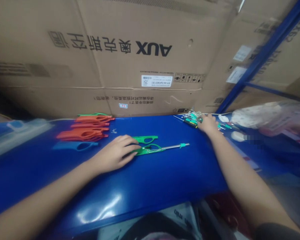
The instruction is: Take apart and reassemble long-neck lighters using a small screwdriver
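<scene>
My left hand (120, 151) rests on the table with its fingers closed over the near end of a green plastic handle shell (151, 151). From this shell a thin metal rod (172, 147) with a teal collar points right, and thin wires lie inside it. A second green shell (150, 138) lies just behind. At the back right, my right hand (207, 123) reaches with curled fingers into a pile of metal rods with teal parts (191, 116). Its fingertips are partly hidden there. A black and yellow screwdriver (190, 124) lies beside that hand.
Orange handle shells (87, 128) are stacked at the left, with a blue shell (76, 145) in front. The blue table (152, 183) backs onto a large cardboard box (115, 66). A blue metal post (260, 60) slants at the right, near white plastic bags (252, 115).
</scene>
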`<state>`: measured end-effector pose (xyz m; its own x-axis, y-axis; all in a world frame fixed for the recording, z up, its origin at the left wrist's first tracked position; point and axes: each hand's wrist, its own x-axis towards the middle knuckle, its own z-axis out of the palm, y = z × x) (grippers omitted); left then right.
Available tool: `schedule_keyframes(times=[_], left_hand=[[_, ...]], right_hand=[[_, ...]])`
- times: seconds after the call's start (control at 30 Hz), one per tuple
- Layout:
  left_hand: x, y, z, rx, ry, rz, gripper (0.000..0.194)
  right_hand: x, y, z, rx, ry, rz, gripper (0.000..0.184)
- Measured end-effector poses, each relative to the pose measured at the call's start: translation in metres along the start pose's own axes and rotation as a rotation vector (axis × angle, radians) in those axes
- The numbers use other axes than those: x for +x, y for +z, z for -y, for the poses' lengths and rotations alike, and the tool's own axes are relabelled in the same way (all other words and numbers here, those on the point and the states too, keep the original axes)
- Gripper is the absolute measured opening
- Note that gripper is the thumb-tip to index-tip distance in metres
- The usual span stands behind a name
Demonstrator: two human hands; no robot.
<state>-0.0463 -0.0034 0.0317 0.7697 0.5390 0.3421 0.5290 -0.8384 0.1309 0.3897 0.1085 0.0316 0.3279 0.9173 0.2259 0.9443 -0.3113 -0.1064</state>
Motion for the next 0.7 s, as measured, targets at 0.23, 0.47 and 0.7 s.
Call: schedule_keyframes(times=[0.23, 0.47, 0.7], left_hand=[[-0.001, 0.008, -0.003, -0.051, 0.076, 0.056, 0.027], [-0.002, 0.009, -0.002, -0.068, 0.074, 0.046, 0.027], [-0.001, 0.010, -0.002, -0.073, 0.062, 0.055, 0.027]], right_hand=[[0.003, 0.012, -0.001, 0.032, -0.076, -0.020, 0.044], [0.009, 0.022, -0.002, 0.046, -0.119, -0.034, 0.039], [0.011, 0.025, -0.003, 0.100, -0.141, -0.075, 0.032]])
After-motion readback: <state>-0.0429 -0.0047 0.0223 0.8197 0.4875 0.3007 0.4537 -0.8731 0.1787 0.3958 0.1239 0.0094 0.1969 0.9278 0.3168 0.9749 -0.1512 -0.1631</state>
